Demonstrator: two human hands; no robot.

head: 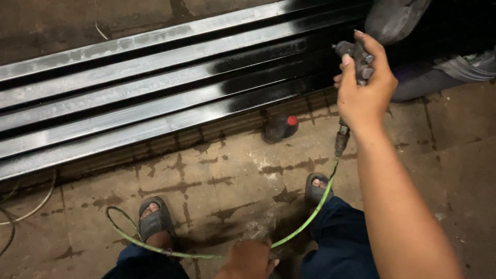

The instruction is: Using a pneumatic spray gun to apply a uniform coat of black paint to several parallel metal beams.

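Note:
My right hand [363, 93] grips a grey paint spray gun [355, 58], raised at the upper right and aimed toward long metal bars [155, 88] laid side by side on the floor. The right part of the bars is glossy black; the left part is bare grey metal. A green air hose [305, 219] runs down from the gun's base, passes between my feet and loops left. My left hand [249, 260] is low at the bottom edge, closed around that hose.
A dark bottle with a red cap [280, 127] lies on the stained concrete floor just in front of the bars. My sandalled feet [153, 221] stand below it. A grey bundle [449, 72] lies at the upper right. Thin cords [31, 209] trail at the left edge.

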